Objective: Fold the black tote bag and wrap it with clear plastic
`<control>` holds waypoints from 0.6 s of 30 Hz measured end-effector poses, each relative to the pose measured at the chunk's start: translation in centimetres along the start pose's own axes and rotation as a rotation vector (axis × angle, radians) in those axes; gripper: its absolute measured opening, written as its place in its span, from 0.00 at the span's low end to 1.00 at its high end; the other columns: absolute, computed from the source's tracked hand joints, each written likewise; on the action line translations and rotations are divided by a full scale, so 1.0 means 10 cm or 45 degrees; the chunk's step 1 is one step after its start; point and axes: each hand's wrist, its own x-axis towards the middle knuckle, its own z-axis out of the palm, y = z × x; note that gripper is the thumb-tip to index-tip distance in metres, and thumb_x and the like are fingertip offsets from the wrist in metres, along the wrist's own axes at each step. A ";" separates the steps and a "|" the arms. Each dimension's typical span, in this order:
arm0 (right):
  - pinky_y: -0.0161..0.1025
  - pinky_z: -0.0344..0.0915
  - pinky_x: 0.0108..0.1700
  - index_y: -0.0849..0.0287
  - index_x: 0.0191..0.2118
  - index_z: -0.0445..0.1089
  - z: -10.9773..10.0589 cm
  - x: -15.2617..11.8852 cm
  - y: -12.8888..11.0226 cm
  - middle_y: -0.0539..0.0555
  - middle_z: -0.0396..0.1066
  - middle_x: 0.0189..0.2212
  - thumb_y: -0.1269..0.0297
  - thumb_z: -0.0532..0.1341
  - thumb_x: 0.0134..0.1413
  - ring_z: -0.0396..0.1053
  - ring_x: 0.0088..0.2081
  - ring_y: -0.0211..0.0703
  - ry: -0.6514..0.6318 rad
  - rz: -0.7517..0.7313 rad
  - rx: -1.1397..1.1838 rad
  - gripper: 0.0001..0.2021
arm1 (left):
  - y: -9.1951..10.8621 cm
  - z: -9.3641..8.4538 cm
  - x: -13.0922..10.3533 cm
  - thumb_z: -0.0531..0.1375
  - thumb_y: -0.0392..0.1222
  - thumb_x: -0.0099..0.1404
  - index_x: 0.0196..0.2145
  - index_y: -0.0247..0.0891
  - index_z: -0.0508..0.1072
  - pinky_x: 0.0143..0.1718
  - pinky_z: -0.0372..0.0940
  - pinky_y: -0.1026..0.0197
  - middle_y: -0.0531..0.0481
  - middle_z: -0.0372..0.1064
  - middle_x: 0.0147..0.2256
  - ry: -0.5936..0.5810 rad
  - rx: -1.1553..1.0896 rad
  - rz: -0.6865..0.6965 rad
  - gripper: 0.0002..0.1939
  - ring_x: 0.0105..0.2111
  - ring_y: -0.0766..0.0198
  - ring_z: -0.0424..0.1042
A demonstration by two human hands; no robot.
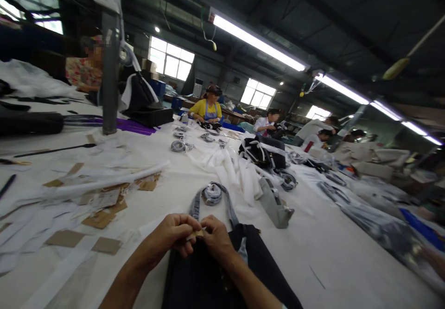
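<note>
My left hand (pixel 174 232) and my right hand (pixel 218 239) meet over a black bag (pixel 194 283) lying on the white table. Pinched between the fingertips of both is a small tan piece (pixel 195 235), like paper or card; its exact kind is hard to make out. Beyond my fingers, the bag's grey handle (pixel 229 207) loops away from me. A coiled grey strap (pixel 212 194) lies within that loop. My forearms cover part of the bag's front.
Right of the handle stands a grey tape dispenser (pixel 276 204). Scraps of brown card (pixel 99 218) and clear plastic litter the left side. White wrapping (pixel 239 170) and another black bag (pixel 266 154) lie farther off. A metal post (pixel 110 68) rises at left; several co-workers sit around the table.
</note>
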 end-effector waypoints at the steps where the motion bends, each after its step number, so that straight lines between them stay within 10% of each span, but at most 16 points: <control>1: 0.33 0.60 0.34 0.56 0.29 0.77 0.01 0.00 0.00 0.49 0.68 0.27 0.76 0.60 0.44 0.64 0.30 0.37 0.024 0.011 -0.011 0.10 | 0.01 -0.01 -0.01 0.60 0.44 0.52 0.35 0.33 0.73 0.20 0.63 0.67 0.50 0.72 0.24 -0.006 0.014 -0.005 0.14 0.20 0.67 0.71; 10: 0.34 0.65 0.32 0.56 0.35 0.78 -0.19 0.10 -0.20 0.49 0.74 0.27 0.70 0.66 0.39 0.70 0.29 0.40 -0.129 0.209 0.158 0.12 | 0.08 0.13 -0.11 0.67 0.55 0.51 0.38 0.34 0.75 0.25 0.67 0.65 0.46 0.76 0.29 -0.321 0.184 -0.163 0.24 0.27 0.61 0.75; 18: 0.35 0.66 0.37 0.52 0.38 0.78 -1.07 -0.32 -0.51 0.48 0.74 0.31 0.73 0.59 0.46 0.70 0.32 0.39 -0.012 0.062 -0.026 0.15 | 0.00 0.14 -0.10 0.65 0.61 0.51 0.31 0.35 0.75 0.19 0.64 0.68 0.47 0.75 0.23 -0.408 0.364 -0.286 0.24 0.20 0.63 0.73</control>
